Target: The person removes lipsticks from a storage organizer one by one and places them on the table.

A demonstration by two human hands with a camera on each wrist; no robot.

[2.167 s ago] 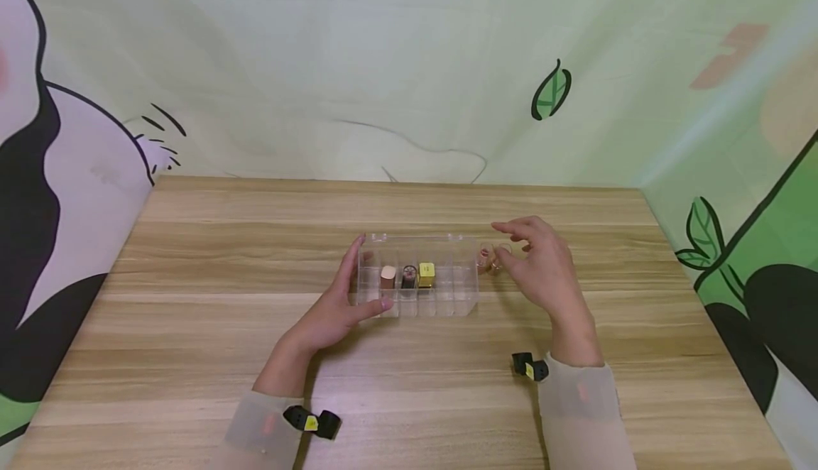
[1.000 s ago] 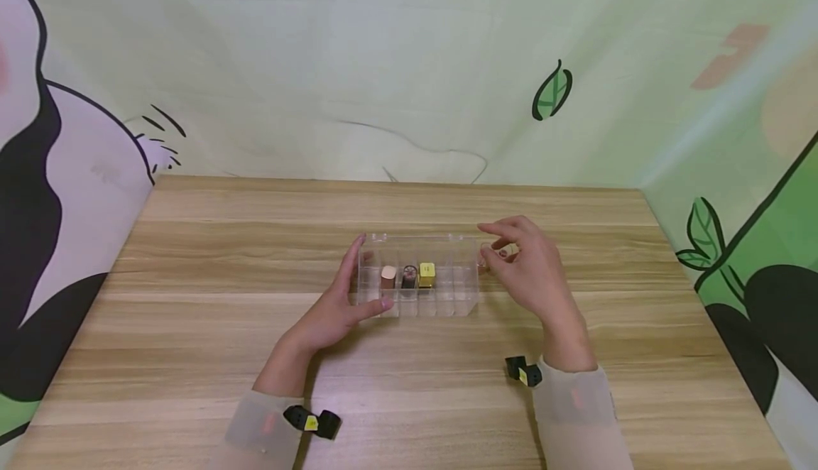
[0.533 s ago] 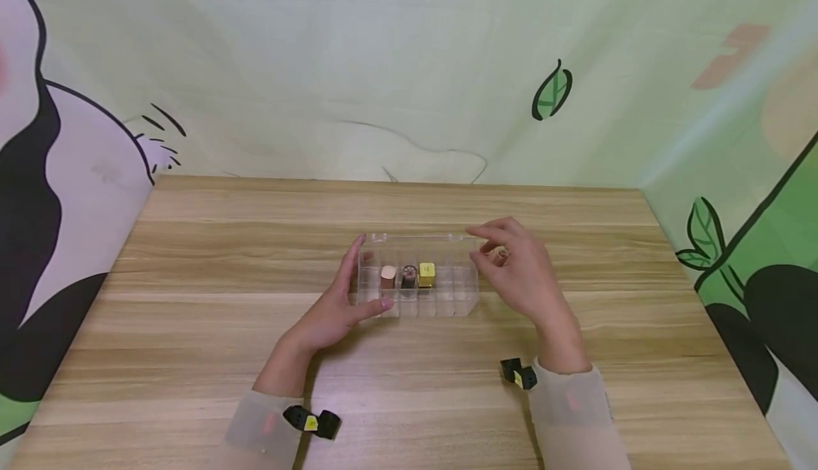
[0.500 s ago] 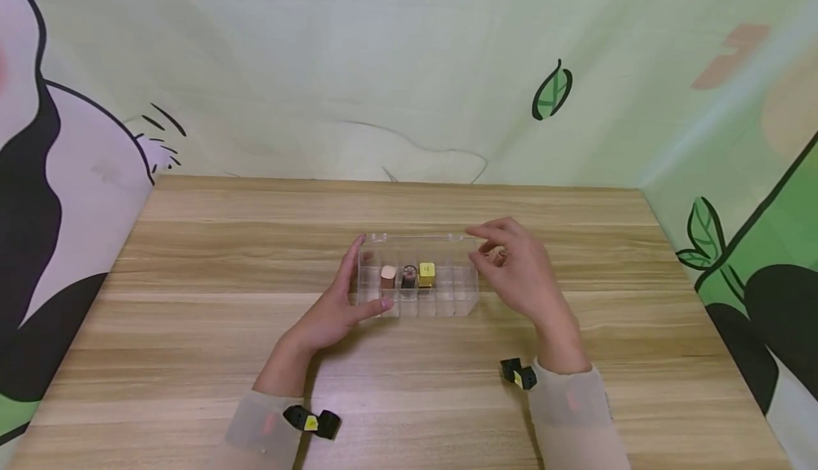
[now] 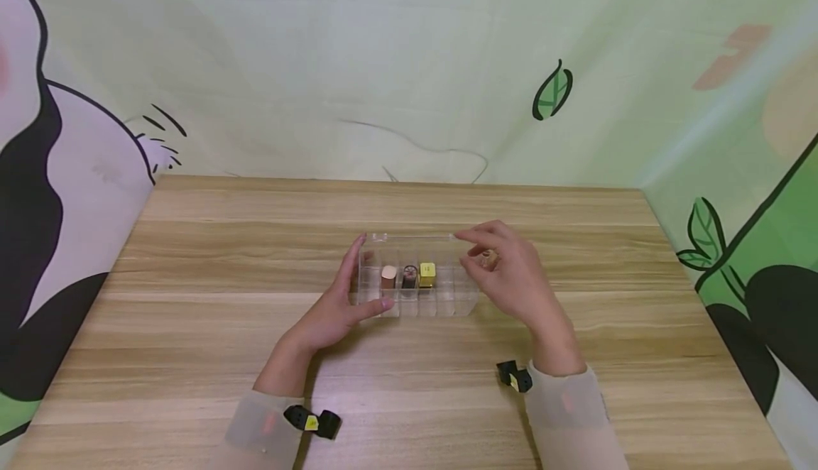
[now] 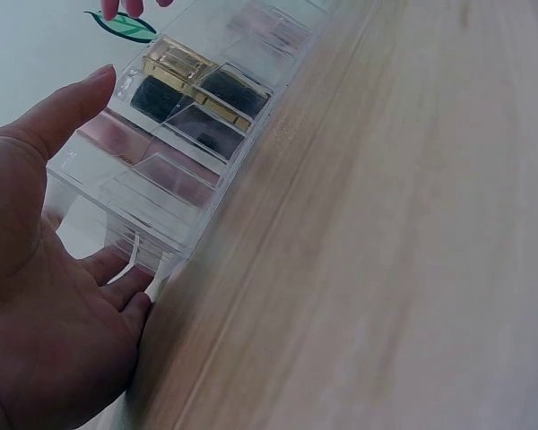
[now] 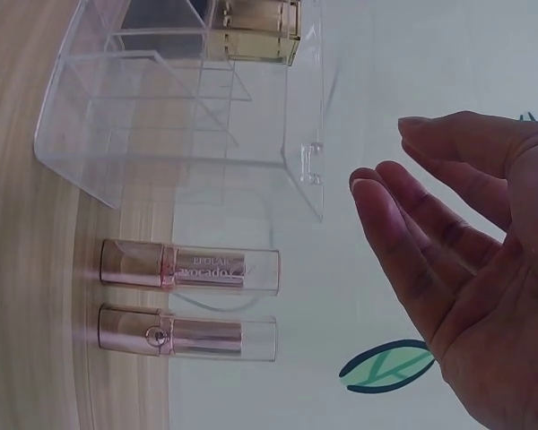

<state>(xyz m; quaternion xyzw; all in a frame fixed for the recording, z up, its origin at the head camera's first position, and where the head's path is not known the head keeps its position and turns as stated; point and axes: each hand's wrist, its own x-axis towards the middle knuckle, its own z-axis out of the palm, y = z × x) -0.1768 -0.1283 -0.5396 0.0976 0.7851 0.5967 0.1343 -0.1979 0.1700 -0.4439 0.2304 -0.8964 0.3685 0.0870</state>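
Observation:
A clear plastic lipstick organizer (image 5: pixel 466 302) with several compartments stands in front of me. My left hand (image 5: pixel 329 314) grips its left end, thumb along the front and fingers behind. Three lipsticks sit inside: a rose-brown one (image 5: pixel 388 277), a black one (image 5: pixel 410 278) and a gold one (image 5: pixel 427 275). My right hand (image 5: pixel 511 275) is beside the organizer's right end, its fingers loosely bent and holding nothing. In the right wrist view, two rose-gold lipsticks with clear caps, one lettered lipstick (image 7: pixel 197 269) and one with a round emblem (image 7: pixel 188 334), stand upright beside the organizer.
The wooden table (image 5: pixel 224 243) reaches back to a pale backdrop (image 5: pixel 275 86) printed with leaves and cartoon shapes. A small black wrist camera (image 5: pixel 313 422) sits on the left sleeve, another black camera (image 5: pixel 514 378) on the right.
My right hand has moved left, from over the two standing lipsticks to the organizer's right end. The left hand and the organizer have stayed in place.

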